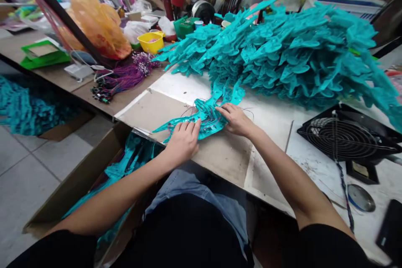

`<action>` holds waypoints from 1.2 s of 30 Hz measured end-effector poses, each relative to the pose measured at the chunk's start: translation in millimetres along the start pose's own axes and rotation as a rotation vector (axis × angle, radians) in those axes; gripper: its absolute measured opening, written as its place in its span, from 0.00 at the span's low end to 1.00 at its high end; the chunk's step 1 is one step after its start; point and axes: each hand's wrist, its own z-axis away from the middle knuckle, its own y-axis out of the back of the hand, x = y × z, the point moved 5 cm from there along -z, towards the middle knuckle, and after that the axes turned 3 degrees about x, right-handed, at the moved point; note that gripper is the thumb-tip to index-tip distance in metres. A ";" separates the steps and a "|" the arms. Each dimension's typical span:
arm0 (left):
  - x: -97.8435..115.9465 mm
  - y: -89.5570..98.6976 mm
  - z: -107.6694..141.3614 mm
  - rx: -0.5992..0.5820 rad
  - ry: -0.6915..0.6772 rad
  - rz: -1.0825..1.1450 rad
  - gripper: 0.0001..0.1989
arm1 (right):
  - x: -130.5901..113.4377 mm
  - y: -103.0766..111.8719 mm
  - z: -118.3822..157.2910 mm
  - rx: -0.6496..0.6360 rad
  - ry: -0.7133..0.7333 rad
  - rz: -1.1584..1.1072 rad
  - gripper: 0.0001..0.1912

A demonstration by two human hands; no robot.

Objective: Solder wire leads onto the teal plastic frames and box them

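Note:
A teal plastic piece point(212, 133), shaped with pointed, wing-like ends, lies at the near edge of the table with thin dark red wires running over it. My left hand point(183, 140) is closed on its near left part, fingers bent and pressed together. On the right side of the same piece, my right hand point(235, 119) has its fingers curled down by the wires. What lies beneath the fingertips of either hand is hidden.
A large heap of teal pieces point(282, 54) fills the back right. Bundled purple wires point(128, 73) lie left, near a yellow cup point(151, 42). A black fan point(342, 132) stands right. Below the edge is a cardboard box point(75, 180) holding teal pieces. Two people sit behind.

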 end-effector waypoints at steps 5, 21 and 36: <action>-10.1 -22.8 -7.1 -0.083 0.102 0.007 0.42 | 7.4 -16.3 -27.8 -0.117 0.084 0.082 0.52; -48.6 10.3 -8.9 -0.098 0.144 0.165 0.40 | -2.9 4.4 -70.8 -0.015 0.308 0.012 0.46; -102.0 -51.2 -89.9 -0.835 0.361 1.245 0.29 | -26.7 9.8 -43.2 0.288 -0.222 -0.236 0.43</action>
